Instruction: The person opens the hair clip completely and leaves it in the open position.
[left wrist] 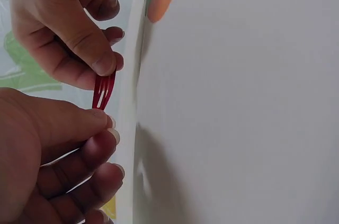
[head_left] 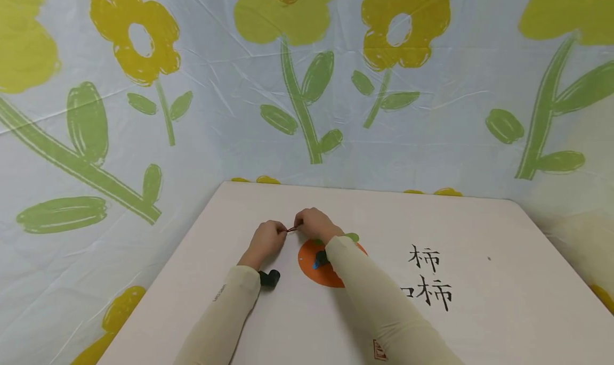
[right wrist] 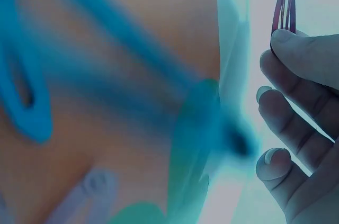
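Observation:
A red snap hair clip [head_left: 291, 229] is held between both hands above the far left part of the table. The left hand [head_left: 266, 240] pinches one end between thumb and index finger. Its other fingers are loosely bent in the left wrist view. The right hand [head_left: 316, 224] pinches the opposite end of the clip. Slots between the clip's narrow bars show in the left wrist view, while both ends are covered by fingertips. Close to the right wrist camera are a blue hair clip [right wrist: 34, 113] and a blurred lilac clip [right wrist: 90, 197].
The pale table [head_left: 268, 327] carries a printed orange persimmon [head_left: 307, 269] under the right forearm. Black printed characters [head_left: 434, 293] stand to its right. A flowered cloth [head_left: 201, 88] hangs behind and beside the table. Dark wrist cameras [head_left: 269, 278] sit at the cuffs.

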### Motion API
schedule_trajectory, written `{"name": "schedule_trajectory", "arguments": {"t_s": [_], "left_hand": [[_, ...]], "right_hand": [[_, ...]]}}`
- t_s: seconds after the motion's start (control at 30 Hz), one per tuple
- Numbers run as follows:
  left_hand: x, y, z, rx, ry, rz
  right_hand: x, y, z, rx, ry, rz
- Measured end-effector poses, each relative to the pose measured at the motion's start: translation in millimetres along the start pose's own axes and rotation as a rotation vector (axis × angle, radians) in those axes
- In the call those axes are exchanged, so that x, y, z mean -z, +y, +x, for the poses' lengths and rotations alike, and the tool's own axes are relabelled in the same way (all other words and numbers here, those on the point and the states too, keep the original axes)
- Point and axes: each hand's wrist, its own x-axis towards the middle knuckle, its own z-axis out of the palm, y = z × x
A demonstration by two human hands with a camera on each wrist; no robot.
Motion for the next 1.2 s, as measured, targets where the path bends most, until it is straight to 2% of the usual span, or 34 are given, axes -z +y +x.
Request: {"name": "schedule_trajectory", "arguments": {"t_s": [0.37,0.57,1.0,1.2], "left_hand": [[-0.5,10.2,1.4,-0.019,-0.020,-0.039],[-1.2,14.9,0.7,-0.050,-0.049,-0.056],[-6.8,24.9,2.7,-0.129,-0.040,-0.081],[-8.9,31.1,2.9,-0.159,-0.042,-0.083]], "right_hand": [[10.0,3.1,-14.1,0.006,0.025,0.006],[15.1,5.7,-22.1,0.018,0.045,0.009],[23.4,15.6,-36.8,0.011,0.083,0.028],[24.3,22.8,-43.4,-0.015,0.099,0.081]]}}
